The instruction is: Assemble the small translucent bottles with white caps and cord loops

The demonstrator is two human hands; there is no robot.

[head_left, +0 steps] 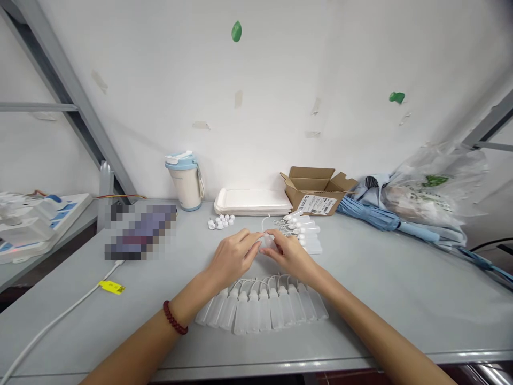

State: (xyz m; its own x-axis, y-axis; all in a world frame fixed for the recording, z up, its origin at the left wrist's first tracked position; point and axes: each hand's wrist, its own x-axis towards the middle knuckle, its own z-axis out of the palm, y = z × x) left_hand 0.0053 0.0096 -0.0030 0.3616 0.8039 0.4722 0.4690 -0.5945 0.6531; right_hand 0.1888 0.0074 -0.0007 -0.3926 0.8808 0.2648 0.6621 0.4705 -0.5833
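Observation:
My left hand [236, 254] and my right hand [289, 254] meet over the middle of the table, fingers closed around a small translucent squeeze bottle [268, 243]. A thin white curved tube [264, 222] sticks up from it; the fingers hide part of the bottle. Just below the hands, several similar bottles [263, 313] lie side by side in a fanned row, their bent tubes toward the hands. Beyond my right hand, a further group of bottles [308, 230] lies with tubes pointing left. Small white caps [222, 221] sit loose beyond my left hand.
A stack of white envelopes [253, 200] and an open cardboard box [316, 192] stand against the wall. A lidded tumbler [185, 182] is at the back left, above a blurred device [144, 232] with a white cable [60, 320]. A folded blue umbrella [372, 215] and plastic bag [428, 187] occupy the right.

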